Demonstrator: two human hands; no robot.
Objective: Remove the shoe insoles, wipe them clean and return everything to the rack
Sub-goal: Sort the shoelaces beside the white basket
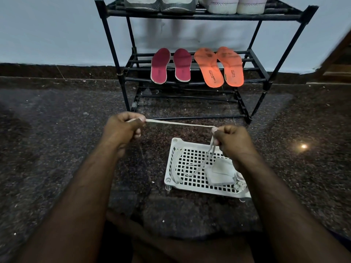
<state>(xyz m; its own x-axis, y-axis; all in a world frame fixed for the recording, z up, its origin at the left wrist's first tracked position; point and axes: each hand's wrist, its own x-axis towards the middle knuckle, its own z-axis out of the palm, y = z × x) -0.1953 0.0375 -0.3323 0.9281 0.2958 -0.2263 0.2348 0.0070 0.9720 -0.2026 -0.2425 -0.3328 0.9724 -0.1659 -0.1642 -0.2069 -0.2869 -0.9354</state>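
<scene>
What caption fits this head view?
Both hands, left hand and right hand, stretch a white shoelace above a white basket; four insoles lie on the black rack.

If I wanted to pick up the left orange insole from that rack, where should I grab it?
Probably by the heel of the left orange insole, coming from the front. That end juts past the front bar of the rack, so fingers can likely pinch it above and below.
</scene>
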